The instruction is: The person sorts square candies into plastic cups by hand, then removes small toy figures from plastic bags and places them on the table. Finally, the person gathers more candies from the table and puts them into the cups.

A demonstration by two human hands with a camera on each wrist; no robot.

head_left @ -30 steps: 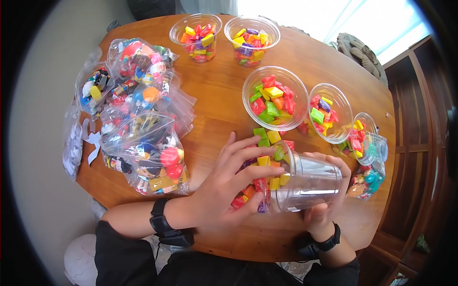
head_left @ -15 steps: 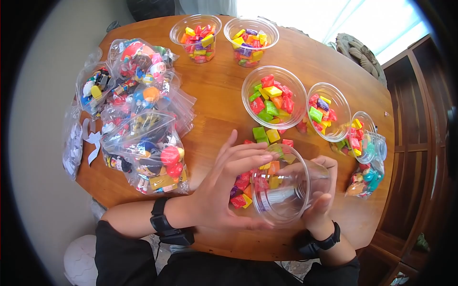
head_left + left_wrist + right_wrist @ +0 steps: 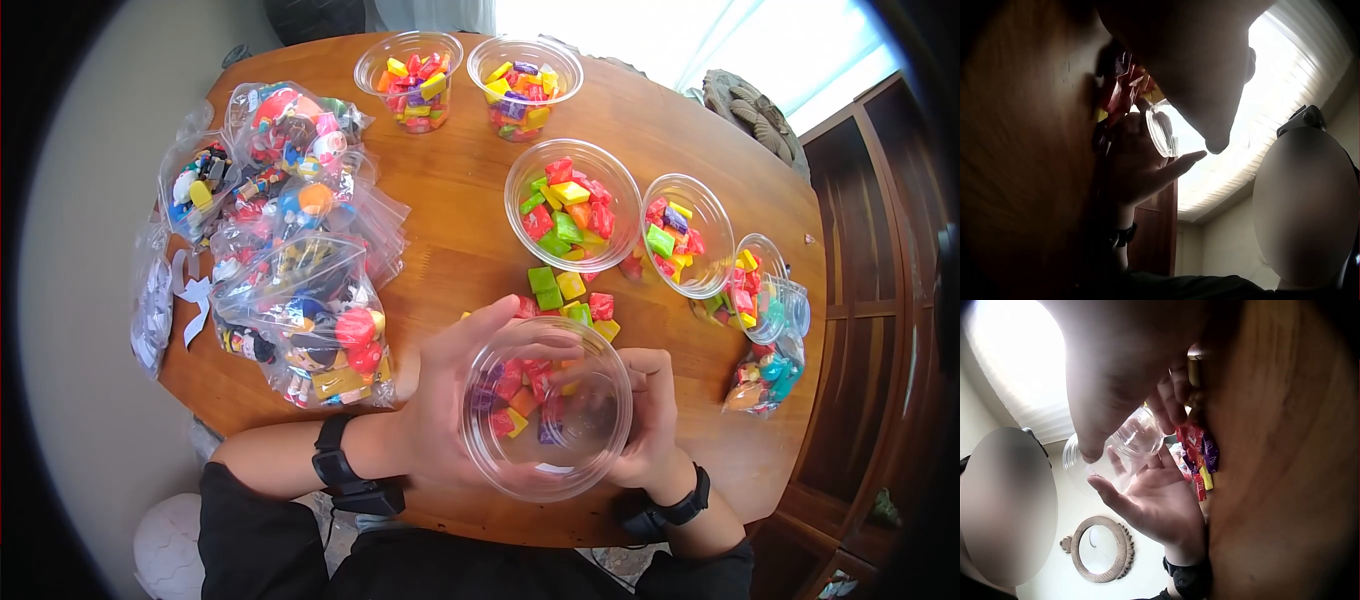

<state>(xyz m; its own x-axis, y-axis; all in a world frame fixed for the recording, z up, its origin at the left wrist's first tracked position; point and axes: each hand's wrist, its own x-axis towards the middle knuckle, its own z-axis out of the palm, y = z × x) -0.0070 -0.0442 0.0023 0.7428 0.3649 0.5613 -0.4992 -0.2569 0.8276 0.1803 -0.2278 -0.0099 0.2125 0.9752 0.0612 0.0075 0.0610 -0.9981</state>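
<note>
A clear plastic cup [image 3: 600,455], tilted so its wide mouth faces me, is held above the table. My right hand [image 3: 648,420] grips it around its side, near the base. On the cup's other side is my left hand [image 3: 435,395], its fingers extended behind the rim and its thumb apart, as the right wrist view shows of that left hand [image 3: 1163,500]. Through the see-through wall, a pile of wrapped candies [image 3: 515,400] shows on the table beneath. More loose candies [image 3: 545,288], green, yellow and red, lie just beyond the cup.
Candy-filled cups stand beyond: a large one [image 3: 573,205], a middle one [image 3: 690,235], one at right [image 3: 760,290] and two at the back, including the left one [image 3: 415,85]. Zip bags of small figures [image 3: 300,270] cover the left side. Another bag [image 3: 768,380] lies at right.
The cup has swung from lying sideways, mouth left over the candies, to mouth facing me. It has moved left and nearer. My left hand has drawn back from the candies to beside the cup.
</note>
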